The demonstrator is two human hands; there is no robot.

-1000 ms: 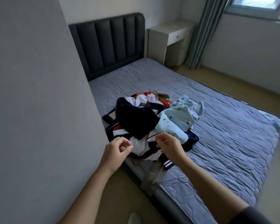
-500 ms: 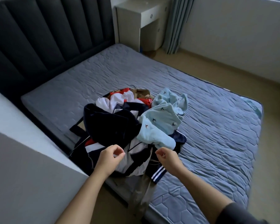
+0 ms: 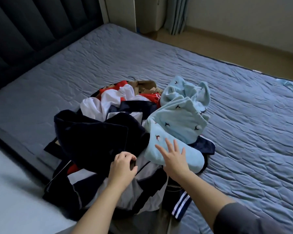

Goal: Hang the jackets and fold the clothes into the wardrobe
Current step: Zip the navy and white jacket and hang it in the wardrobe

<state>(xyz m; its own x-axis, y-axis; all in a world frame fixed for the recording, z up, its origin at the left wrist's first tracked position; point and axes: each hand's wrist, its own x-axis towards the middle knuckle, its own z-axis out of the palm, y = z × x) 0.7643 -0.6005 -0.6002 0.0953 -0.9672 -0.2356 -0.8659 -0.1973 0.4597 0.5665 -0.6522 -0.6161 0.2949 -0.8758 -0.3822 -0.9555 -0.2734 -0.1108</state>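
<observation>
Fingers [image 3: 127,155] of your left hand [image 3: 123,168] curl on the navy garment's [image 3: 95,137] hem while your right hand [image 3: 174,159] lies spread flat on the blue top [image 3: 178,122], probably to separate one piece from the pile [image 3: 118,105] heaped at the bed's [image 3: 243,115] near edge

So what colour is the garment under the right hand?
The garment is light blue with small bird motifs; head view.

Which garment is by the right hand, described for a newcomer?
A clothes heap lies on the grey quilted mattress. On its right side, by the right hand, is the light blue garment. It alone is pale with small bird marks.
</observation>
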